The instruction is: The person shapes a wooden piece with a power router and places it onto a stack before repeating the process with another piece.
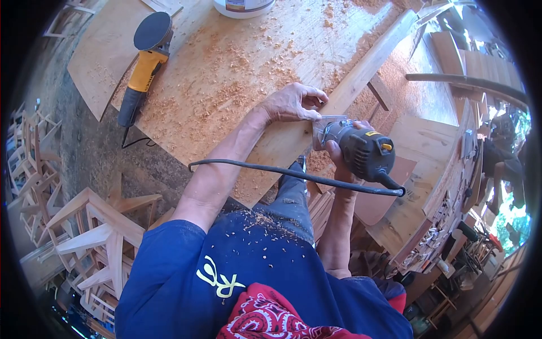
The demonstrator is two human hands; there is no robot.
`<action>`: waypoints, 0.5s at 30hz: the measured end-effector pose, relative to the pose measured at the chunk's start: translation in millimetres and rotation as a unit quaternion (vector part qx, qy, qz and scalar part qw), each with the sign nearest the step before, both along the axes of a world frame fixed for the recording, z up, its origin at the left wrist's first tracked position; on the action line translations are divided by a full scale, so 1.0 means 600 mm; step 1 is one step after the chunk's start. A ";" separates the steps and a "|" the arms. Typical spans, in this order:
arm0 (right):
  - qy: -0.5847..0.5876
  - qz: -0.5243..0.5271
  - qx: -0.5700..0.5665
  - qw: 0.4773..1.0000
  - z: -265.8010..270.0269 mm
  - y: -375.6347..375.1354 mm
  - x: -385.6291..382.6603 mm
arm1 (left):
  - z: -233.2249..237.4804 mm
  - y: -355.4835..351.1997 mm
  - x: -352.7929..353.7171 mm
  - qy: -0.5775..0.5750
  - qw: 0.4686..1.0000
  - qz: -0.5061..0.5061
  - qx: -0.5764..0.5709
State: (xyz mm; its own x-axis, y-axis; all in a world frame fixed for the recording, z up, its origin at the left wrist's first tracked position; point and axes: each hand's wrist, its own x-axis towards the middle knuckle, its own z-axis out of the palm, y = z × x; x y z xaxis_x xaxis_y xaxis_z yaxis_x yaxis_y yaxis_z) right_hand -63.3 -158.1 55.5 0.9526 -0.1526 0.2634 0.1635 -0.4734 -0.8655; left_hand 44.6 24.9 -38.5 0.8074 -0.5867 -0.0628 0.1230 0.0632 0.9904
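My right hand is wrapped around a dark grey trim router, which lies on its side with its clear base toward the wooden board. A black power cord leaves the router's back end and crosses in front of my forearms. Over the board, my left hand has its fingers curled inward. Its thumb tip meets the edge of the router's clear base plate; what lies between thumb and fingers is hard to make out. The router's bit is hidden.
A yellow and black angle grinder with a round disc lies at the upper left of the shavings-covered plywood sheet. A white tub stands at the back. Wooden star frames pile up at lower left. Offcuts line the right.
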 end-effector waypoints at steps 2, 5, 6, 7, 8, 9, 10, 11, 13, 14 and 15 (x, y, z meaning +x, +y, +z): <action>-0.005 -0.001 0.000 1.000 0.002 0.003 -0.001 | 0.003 0.002 -0.001 -0.012 1.000 0.000 0.006; -0.006 -0.002 0.005 1.000 0.002 0.003 -0.004 | 0.013 0.006 -0.003 -0.039 0.999 -0.003 0.023; -0.003 -0.002 0.011 1.000 0.003 0.005 -0.004 | 0.016 0.007 -0.003 -0.049 0.998 -0.003 0.031; 0.000 -0.001 0.017 1.000 0.004 0.006 -0.004 | 0.018 0.008 -0.002 -0.060 0.997 -0.004 0.040; -0.001 0.000 0.010 1.000 0.003 0.005 -0.005 | 0.020 0.010 -0.002 -0.058 0.997 -0.013 0.045; -0.002 0.002 0.003 1.000 0.001 0.003 -0.006 | 0.022 0.011 -0.001 -0.055 0.997 -0.022 0.050; -0.003 0.004 -0.003 1.000 -0.002 0.001 -0.005 | 0.024 0.012 0.000 -0.053 0.997 -0.030 0.056; -0.006 0.003 -0.013 1.000 -0.003 0.001 -0.005 | 0.026 0.014 0.001 -0.054 0.996 -0.030 0.057; -0.011 0.000 -0.034 0.999 -0.005 0.000 -0.008 | 0.028 0.015 0.000 -0.054 0.996 -0.032 0.059; -0.011 0.003 -0.044 0.999 -0.005 0.000 -0.008 | 0.029 0.015 0.000 -0.055 0.996 -0.034 0.059; -0.011 0.006 -0.053 0.999 -0.005 -0.001 -0.006 | 0.029 0.015 0.000 -0.055 0.996 -0.036 0.059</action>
